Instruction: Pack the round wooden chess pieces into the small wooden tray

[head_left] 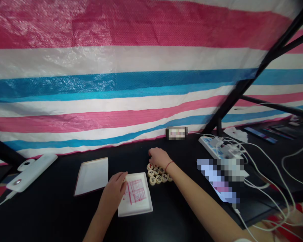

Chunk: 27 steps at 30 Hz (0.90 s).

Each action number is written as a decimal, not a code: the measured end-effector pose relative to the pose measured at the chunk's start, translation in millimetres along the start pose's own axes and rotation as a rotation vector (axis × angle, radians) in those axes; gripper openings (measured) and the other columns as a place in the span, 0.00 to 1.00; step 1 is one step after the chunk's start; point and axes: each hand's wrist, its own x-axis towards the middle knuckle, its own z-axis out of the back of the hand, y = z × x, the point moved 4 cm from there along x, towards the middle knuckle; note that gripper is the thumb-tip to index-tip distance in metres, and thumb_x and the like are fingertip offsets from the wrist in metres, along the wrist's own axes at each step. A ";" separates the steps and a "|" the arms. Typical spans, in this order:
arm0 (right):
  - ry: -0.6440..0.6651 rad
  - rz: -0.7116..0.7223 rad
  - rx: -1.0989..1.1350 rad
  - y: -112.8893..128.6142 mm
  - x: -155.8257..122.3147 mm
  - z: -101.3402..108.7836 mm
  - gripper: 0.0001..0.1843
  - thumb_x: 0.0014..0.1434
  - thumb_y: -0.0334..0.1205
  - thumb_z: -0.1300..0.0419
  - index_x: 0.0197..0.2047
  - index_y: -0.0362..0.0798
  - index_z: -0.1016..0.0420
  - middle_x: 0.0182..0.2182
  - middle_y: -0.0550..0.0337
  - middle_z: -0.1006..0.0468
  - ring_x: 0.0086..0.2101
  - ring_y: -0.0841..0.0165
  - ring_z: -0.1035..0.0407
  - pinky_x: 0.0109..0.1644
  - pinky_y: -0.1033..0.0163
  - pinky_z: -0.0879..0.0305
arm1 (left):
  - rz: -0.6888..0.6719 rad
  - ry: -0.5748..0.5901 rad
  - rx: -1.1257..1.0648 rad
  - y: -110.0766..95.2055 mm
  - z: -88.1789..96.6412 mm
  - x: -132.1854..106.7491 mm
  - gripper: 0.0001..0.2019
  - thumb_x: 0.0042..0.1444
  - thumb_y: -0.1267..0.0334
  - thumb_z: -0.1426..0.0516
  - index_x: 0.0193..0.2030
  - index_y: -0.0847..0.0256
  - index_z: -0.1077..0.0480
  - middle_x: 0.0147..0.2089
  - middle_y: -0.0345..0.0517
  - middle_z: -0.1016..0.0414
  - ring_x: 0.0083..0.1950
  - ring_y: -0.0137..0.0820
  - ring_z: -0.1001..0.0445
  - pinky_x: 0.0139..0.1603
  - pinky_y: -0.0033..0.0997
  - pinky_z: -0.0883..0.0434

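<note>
My left hand [116, 185] is closed at the left edge of a shallow white box half [147, 198] with red lines drawn on its inside. Its fingertips overlap the rim, and the thumb side is partly hidden. Just to the right, several round Chinese chess pieces [158, 178] stand close together in rows, marked with black and red characters. Over the back row, my right hand [158, 156] is bent downward with curled fingers. Its fingertips are hidden, so I cannot tell what lies between them. Its wrist and a thin red bracelet [169, 164] cover some pieces on the right.
A second open box half [94, 176] lies left on the black table [65, 215]. A white device with a cable [32, 173] sits far left. To the right are a pixelated phone-like object [217, 181], a power strip [209, 144] and tangled white cables [272, 151]. Striped sheeting [116, 111] hangs behind.
</note>
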 end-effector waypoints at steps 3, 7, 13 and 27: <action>-0.062 0.044 0.085 2.3 -8.3 9.6 0.15 0.52 0.31 0.39 0.45 0.45 0.23 0.37 0.50 0.19 0.41 0.59 0.24 0.44 0.62 0.33 | 0.003 -0.001 0.014 -0.8 0.6 -0.7 0.16 0.61 0.66 0.51 0.53 0.57 0.29 0.50 0.50 0.23 0.50 0.39 0.24 0.51 0.43 0.25; -0.148 0.159 0.522 17.6 -30.2 13.0 0.16 0.58 0.40 0.42 0.49 0.47 0.27 0.38 0.58 0.19 0.32 0.69 0.24 0.36 0.68 0.31 | 0.010 0.022 0.029 -1.0 0.2 -2.7 0.16 0.61 0.67 0.51 0.52 0.58 0.29 0.50 0.51 0.23 0.51 0.40 0.24 0.51 0.44 0.25; -0.131 0.261 1.130 51.6 -47.4 -29.4 0.14 0.54 0.41 0.40 0.45 0.46 0.27 0.37 0.57 0.20 0.26 0.72 0.27 0.27 0.68 0.32 | 0.017 -0.043 0.020 -4.5 2.7 -5.1 0.21 0.60 0.60 0.47 0.61 0.59 0.37 0.56 0.54 0.27 0.56 0.41 0.27 0.53 0.43 0.26; -0.111 0.303 1.254 64.9 -58.5 -52.5 0.12 0.51 0.39 0.36 0.41 0.47 0.25 0.34 0.60 0.20 0.26 0.73 0.29 0.30 0.69 0.33 | -0.112 -0.187 -0.097 -20.0 23.4 0.1 0.15 0.65 0.60 0.49 0.56 0.53 0.32 0.50 0.48 0.26 0.48 0.34 0.23 0.49 0.33 0.24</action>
